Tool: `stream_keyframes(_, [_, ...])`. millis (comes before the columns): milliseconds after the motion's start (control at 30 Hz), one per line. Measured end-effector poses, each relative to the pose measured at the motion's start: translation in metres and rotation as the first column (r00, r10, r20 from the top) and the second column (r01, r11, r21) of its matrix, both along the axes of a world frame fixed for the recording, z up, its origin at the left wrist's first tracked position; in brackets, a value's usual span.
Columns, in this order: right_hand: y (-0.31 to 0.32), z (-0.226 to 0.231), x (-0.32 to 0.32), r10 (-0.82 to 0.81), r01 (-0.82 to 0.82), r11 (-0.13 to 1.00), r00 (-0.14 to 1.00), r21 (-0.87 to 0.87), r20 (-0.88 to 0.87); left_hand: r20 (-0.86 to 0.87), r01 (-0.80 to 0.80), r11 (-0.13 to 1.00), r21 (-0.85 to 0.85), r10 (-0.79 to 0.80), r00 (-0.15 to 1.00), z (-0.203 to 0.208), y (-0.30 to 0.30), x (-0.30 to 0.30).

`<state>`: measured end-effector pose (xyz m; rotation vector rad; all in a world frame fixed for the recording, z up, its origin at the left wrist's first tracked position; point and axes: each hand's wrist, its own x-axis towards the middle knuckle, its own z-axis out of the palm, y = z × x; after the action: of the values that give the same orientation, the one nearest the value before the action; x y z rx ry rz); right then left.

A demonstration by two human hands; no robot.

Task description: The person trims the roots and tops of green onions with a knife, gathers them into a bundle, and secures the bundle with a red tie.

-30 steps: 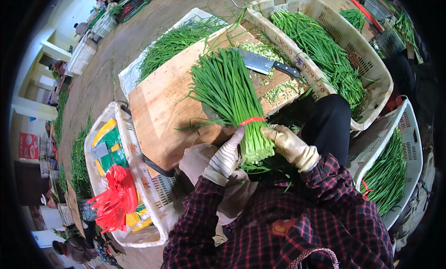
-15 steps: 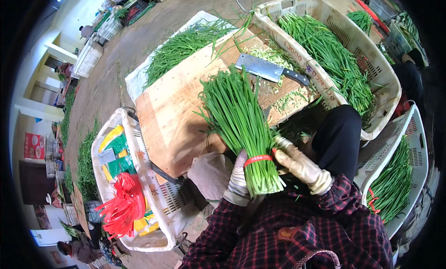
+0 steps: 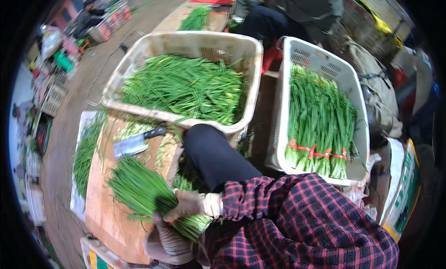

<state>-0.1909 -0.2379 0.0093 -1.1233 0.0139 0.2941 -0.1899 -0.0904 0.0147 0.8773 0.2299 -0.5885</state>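
A thick bundle of garlic chives (image 3: pixel 139 187) lies slanted over the wooden board (image 3: pixel 100 213), its leafy tips pointing up and left, its pale cut ends toward my lap. My right hand (image 3: pixel 188 204), in a pale glove, is closed over the bundle near its cut ends. From below, my left hand (image 3: pixel 171 239), in a striped glove, grips the same bundle beside a bit of red tie; part of its fingers is hidden under the stems. A cleaver (image 3: pixel 132 145) with a black handle rests on the board among chopped pale bits, just beyond the leaf tips.
Ahead stands a white crate (image 3: pixel 109 98) of loose chives (image 3: pixel 181 90). To the right, another white crate (image 3: pixel 364 134) holds several red-tied bundles (image 3: pixel 316 120). More chives (image 3: pixel 88 153) lie on a white sheet at left. A person in dark clothing (image 3: pixel 274 25) sits beyond the crates.
My view has swung to the right, bringing the crate of tied bundles fully into sight. My right hand has gone from the bundle's side to closing over it; the bundle now tilts further left.
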Motion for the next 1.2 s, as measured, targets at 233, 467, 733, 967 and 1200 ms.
stream_keyframes(233, [-0.195, 0.126, -0.118, -0.586, 0.587, 0.808, 0.797, 0.036, 0.145, 0.647, 0.606, 0.793, 0.067, -0.497, 0.579, 0.070, -0.114, 0.034])
stream_keyframes(467, [-0.330, 0.151, -0.317, -0.884, 0.841, 0.024, 0.270, -0.540, 0.381, 0.315, 0.492, 0.855, 0.163, -0.518, 0.795, 0.052, -0.109, 0.058])
stream_keyframes(733, [-0.295, -0.008, -0.441, -1.000, -0.249, -0.010, 0.030, -0.968, 0.003, 0.200, 0.574, 0.818, 0.045, -0.570, 0.797, 0.031, -0.120, 0.077])
stream_keyframes(967, [-0.310, 0.005, -0.416, -0.970, -0.544, 0.171, 0.054, -0.821, -0.238, 0.161, 0.503, 0.863, 0.050, -0.504, 0.848, 0.034, -0.122, 0.074])
stream_keyframes(1200, [-0.327, -0.073, -0.449, -0.968, -0.450, -0.210, 0.220, -0.868, 0.120, 0.153, 0.447, 0.886, 0.123, -0.462, 0.874, 0.030, -0.131, 0.065])
